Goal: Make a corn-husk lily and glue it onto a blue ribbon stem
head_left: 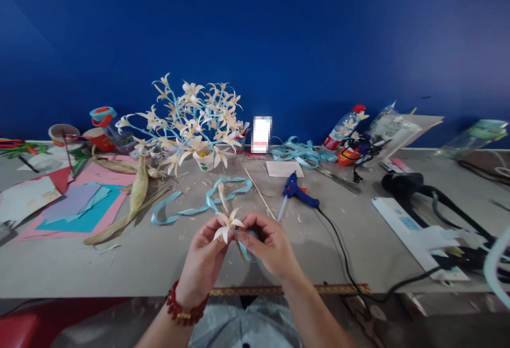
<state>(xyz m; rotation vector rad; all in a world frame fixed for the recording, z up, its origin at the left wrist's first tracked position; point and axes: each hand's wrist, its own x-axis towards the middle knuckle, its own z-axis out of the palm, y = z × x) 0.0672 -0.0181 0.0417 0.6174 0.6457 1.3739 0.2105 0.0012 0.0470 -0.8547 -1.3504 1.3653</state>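
A cream-coloured handmade flower (pixel 228 226) with pointed petals is pinched between the fingers of my left hand (pixel 206 249). Close beside it, the fingers of my right hand (pixel 270 244) are closed on a light blue ribbon (pixel 247 254) just under the flower; part of the ribbon is hidden by the fingers. Behind my hands a longer blue ribbon (pixel 191 211) lies in loose curls, with a pale dried husk piece (pixel 222 195) across it. To the right rests a blue glue gun (pixel 297 191) with a clear glue stick, and a thin wooden stick (pixel 260 194) lies left of it.
Many similar flowers (pixel 191 119) stand in a white cup (pixel 204 161) at the back. Coloured paper (pixel 101 215) and dried corn husks (pixel 138 188) lie left. A white power strip (pixel 414 236) and black cord (pixel 338 242) are right. A lit phone (pixel 261 134) leans near the wall.
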